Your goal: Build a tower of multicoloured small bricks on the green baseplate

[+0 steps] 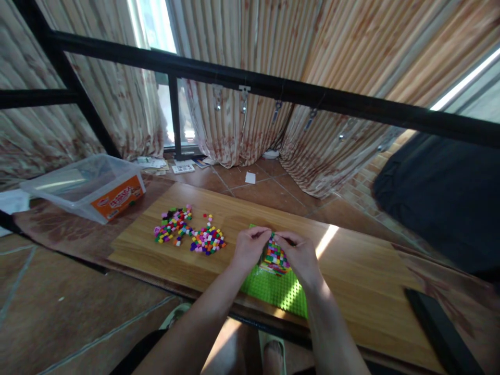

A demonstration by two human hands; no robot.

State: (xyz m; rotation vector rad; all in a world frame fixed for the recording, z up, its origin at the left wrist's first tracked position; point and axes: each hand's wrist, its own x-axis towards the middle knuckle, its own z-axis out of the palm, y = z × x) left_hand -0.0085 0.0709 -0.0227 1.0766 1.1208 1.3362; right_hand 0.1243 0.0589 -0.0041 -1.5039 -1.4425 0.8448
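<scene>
A green studded baseplate (269,286) lies on the wooden board, close to my body. On it stands a many-coloured block of small building bricks (275,259). My left hand (252,246) is at the left of this block, thumb and forefinger pinched together near its far top edge. From the other side my right hand (300,255) meets it, its fingertips also closed at the far top edge. Whatever sits between the fingertips is too small to make out. Loose coloured bricks (209,239) lie in two heaps to the left of my hands.
A clear plastic bin (82,182) with an orange label stands beyond the board's left end. At the right end of the wooden board (351,281) lies a long black object (441,328). A black metal rail (234,78) crosses in front of the curtains. Papers (183,169) lie behind.
</scene>
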